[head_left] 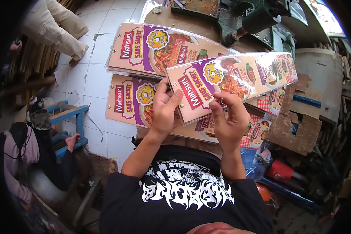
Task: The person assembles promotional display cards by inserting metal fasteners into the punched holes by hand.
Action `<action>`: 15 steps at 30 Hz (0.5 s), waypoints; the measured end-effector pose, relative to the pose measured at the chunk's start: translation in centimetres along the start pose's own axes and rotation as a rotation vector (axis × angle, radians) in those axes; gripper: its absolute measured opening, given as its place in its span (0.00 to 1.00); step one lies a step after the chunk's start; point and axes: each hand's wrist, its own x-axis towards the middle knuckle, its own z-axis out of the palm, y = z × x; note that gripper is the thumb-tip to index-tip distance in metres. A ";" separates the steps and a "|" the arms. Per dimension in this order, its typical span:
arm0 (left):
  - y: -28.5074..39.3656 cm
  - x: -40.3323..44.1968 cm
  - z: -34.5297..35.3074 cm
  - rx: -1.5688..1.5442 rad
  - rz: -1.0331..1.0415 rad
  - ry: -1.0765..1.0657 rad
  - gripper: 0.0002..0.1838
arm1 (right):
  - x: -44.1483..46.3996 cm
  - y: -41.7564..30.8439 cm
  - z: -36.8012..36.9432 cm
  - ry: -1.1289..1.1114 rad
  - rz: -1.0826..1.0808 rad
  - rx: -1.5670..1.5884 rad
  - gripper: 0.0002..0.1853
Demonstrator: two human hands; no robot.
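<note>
My left hand (165, 109) grips the left edge of a glossy printed sheet (230, 76), its thumb on top. The sheet has a plastic-like cover, reads "Mahsuri Saus Sachet" and is tilted up to the right. Two small metal eyelets sit along its left edge. Over the sheet's lower part, my right hand (233, 121) pinches a tiny shiny piece (221, 101) between thumb and finger; its exact kind is too small to make out. Beneath lie an upper stack of matching sheets (132, 52) and a lower stack (124, 99), also with eyelets on the left.
A dark green hand press (238, 33) stands on the bench beyond the sheets, beside metal trays (201, 7). Cut cardboard (296, 130) lies at right. On the left are a blue wooden stool (80, 121), a seated person (27, 152) and a standing person's legs (56, 27).
</note>
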 end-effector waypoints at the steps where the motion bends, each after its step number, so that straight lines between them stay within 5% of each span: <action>1: 0.1 0.0 0.0 0.016 0.003 0.005 0.20 | 0.6 -0.5 0.4 -0.064 -0.036 -0.090 0.10; 5: 0.0 -0.4 -0.7 0.018 0.027 -0.040 0.24 | 1.8 0.0 2.0 -0.118 -0.236 -0.206 0.11; 13: 0.1 -0.8 -1.5 0.146 0.067 -0.087 0.26 | 2.1 -0.3 3.2 -0.202 -0.204 -0.245 0.11; 15: 0.2 -0.7 -1.3 0.134 0.082 -0.090 0.25 | 2.3 0.2 3.3 -0.203 -0.345 -0.314 0.13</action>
